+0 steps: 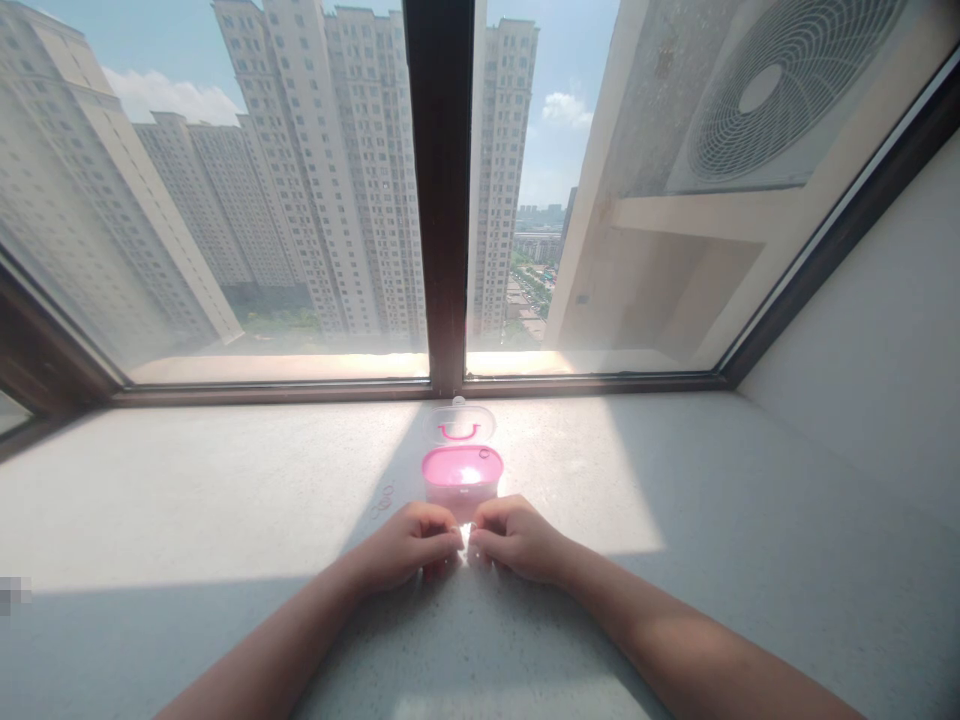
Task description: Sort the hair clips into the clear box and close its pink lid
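On the pale windowsill a small pink oval box [462,467] stands just beyond my hands. Its clear lid [460,424], with a curved pink handle, is swung back toward the window. My left hand [418,545] is closed in a pinch, thumb against forefinger, in front of the box. Facing it a short gap away, my right hand [517,538] makes the same pinch. Something small and bright shows at the fingertips of both hands, but glare hides what it is. To the left of the box lie a few thin, pinkish loops [383,499], too small to name.
The speckled sill [225,480] runs along the window, partly in bright sun and partly in shadow. A dark window frame [444,250] rises behind the box. At the right stands a white wall [862,330]. Tall buildings and an outdoor fan unit [795,85] are outside the glass.
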Tool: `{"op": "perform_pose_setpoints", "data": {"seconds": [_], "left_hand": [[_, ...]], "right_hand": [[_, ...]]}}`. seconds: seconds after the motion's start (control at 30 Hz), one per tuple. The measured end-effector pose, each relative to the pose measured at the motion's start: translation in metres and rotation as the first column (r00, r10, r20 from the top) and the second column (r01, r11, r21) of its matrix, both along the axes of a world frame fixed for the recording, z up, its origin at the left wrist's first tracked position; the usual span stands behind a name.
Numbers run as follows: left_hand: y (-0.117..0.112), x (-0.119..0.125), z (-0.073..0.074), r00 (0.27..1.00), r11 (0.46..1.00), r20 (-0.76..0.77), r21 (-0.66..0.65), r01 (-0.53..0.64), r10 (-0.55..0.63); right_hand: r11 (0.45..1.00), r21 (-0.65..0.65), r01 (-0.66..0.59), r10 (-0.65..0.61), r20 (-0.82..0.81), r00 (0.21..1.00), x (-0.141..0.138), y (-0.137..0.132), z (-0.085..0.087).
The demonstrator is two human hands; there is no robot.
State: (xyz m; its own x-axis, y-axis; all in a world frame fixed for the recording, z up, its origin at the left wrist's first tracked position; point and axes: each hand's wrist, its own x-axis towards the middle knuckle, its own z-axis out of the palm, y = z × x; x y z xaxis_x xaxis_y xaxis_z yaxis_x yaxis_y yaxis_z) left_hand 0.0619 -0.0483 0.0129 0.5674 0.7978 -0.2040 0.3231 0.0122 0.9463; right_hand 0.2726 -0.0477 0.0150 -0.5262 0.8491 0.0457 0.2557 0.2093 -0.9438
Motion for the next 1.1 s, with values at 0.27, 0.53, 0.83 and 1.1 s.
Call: {"op": "perform_pose_setpoints", "data": {"seconds": [0.27, 0.53, 0.83, 1.1], "left_hand": [[-0.0012, 0.0001, 0.0004, 1.000, 1.000, 0.008, -0.018, 0.003, -0.002], [-0.0007, 0.0009, 0.0011, 1.000, 1.000, -0.002, -0.014, -0.006, 0.006], [-0.0009, -0.0002, 0.0002, 1.000, 1.000, -0.001, -0.006, 0.005, -0.005], [-0.0014, 0.0005, 0.0012, 1.000, 1.000, -0.012, -0.011, -0.006, 0.006]], "right_hand": [[1.000, -0.006, 0.012, -0.012, 0.010, 1.000, -0.0007, 0.0006, 0.0041], [1.000, 0.006, 0.003, -0.003, 0.013, 1.000, -0.0001, -0.0004, 0.0031], [1.000, 0.012, 0.008, -0.008, 0.016, 1.000, -0.0009, 0.0007, 0.0037], [1.000, 0.000, 0.003, -0.003, 0.010, 1.000, -0.0009, -0.0007, 0.0040]]}}
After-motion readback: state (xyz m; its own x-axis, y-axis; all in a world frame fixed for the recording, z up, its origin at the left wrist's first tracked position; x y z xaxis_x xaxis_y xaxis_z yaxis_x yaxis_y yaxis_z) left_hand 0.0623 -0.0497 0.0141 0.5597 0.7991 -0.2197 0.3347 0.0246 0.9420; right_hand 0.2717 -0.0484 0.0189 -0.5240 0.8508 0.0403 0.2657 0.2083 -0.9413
